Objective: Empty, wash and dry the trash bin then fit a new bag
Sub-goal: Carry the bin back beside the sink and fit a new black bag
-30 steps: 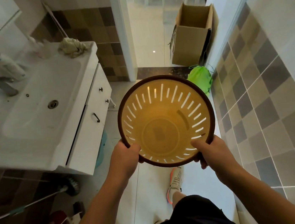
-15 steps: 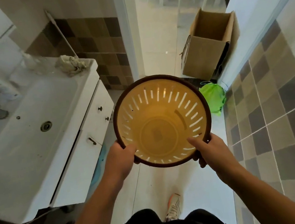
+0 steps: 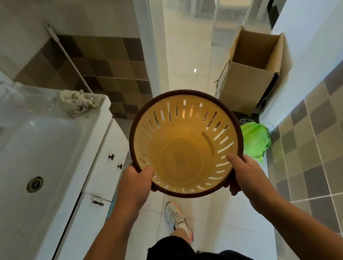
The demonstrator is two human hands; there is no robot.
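An empty yellow trash bin (image 3: 181, 148) with a dark brown rim and slotted sides is held in front of me above the floor, its mouth facing the camera. My left hand (image 3: 135, 183) grips the rim at the lower left, thumb inside. My right hand (image 3: 243, 171) grips the rim at the lower right, thumb over the inner wall. A tied green trash bag (image 3: 255, 140) lies on the floor just right of the bin, by the wall corner.
A white sink (image 3: 25, 160) on a white cabinet (image 3: 104, 170) fills the left, with a crumpled rag (image 3: 77, 102) on its corner. An open cardboard box (image 3: 254, 70) stands in the doorway ahead. A tiled wall runs along the right.
I have stepped forward past the sink toward the doorway; the box and green bag appear nearer. Both hands keep the same grip on the bin's rim.
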